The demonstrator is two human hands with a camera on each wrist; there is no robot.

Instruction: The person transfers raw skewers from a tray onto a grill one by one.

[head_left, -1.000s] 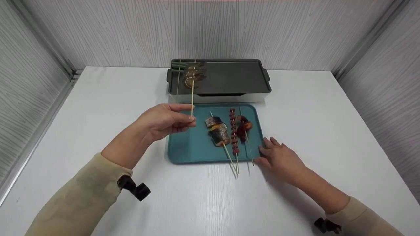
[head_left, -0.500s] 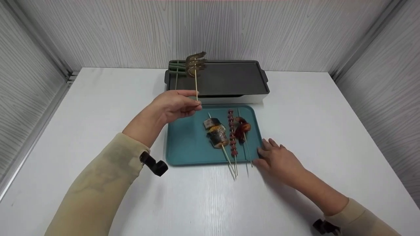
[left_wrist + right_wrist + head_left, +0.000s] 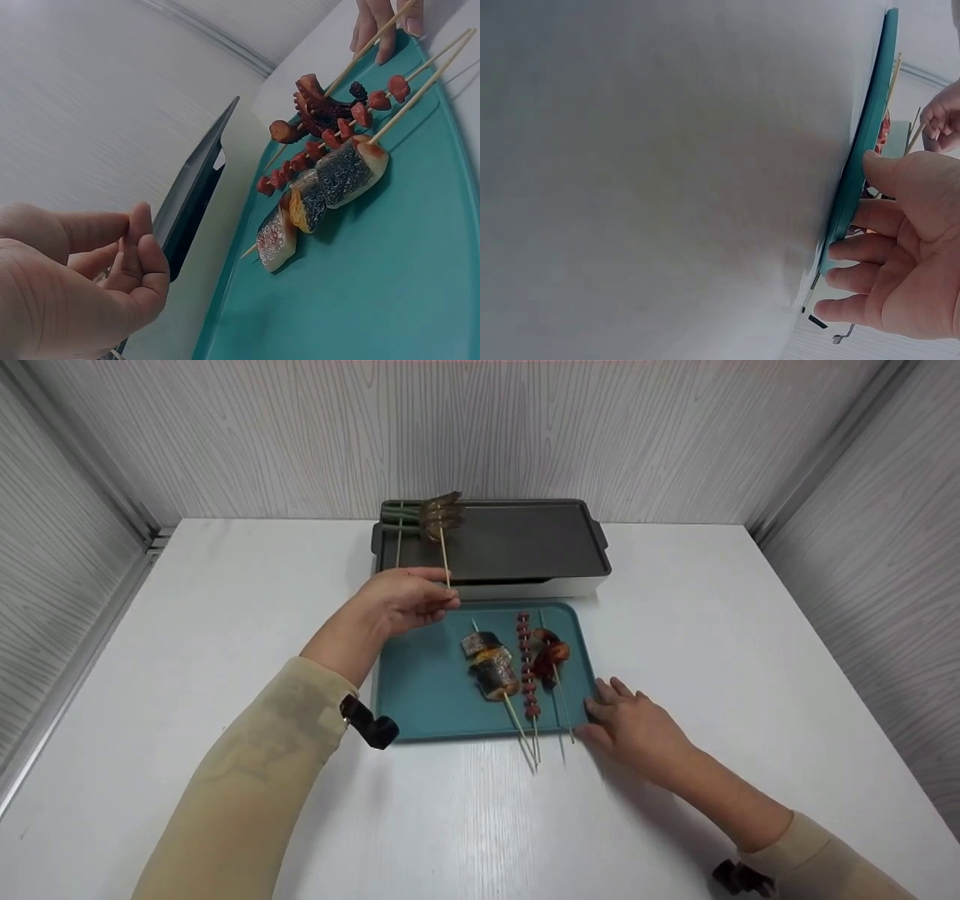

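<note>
In the head view my left hand (image 3: 401, 600) pinches the bare stick of a shrimp skewer (image 3: 441, 516) between thumb and fingers. Its brown shrimp are over the left part of the black griddle plate (image 3: 532, 540); whether they touch it cannot be told. Just left of them lies a skewer of green vegetable pieces (image 3: 397, 515). My right hand (image 3: 637, 731) rests with relaxed fingers against the right edge of the teal tray (image 3: 420, 705). In the right wrist view its thumb (image 3: 885, 174) touches the rim. The left wrist view mostly hides the shrimp skewer behind my hand.
On the tray's right half lie a fish-chunk skewer (image 3: 495, 671), a skewer of small red pieces (image 3: 529, 667) and an octopus skewer (image 3: 551, 656). Their sticks overhang the tray's front edge. The griddle stands behind the tray, near the back wall (image 3: 480, 427).
My left hand has moved forward with the shrimp skewer, raising the shrimp and then lowering them toward the griddle's left side. My right hand stays at the tray edge.
</note>
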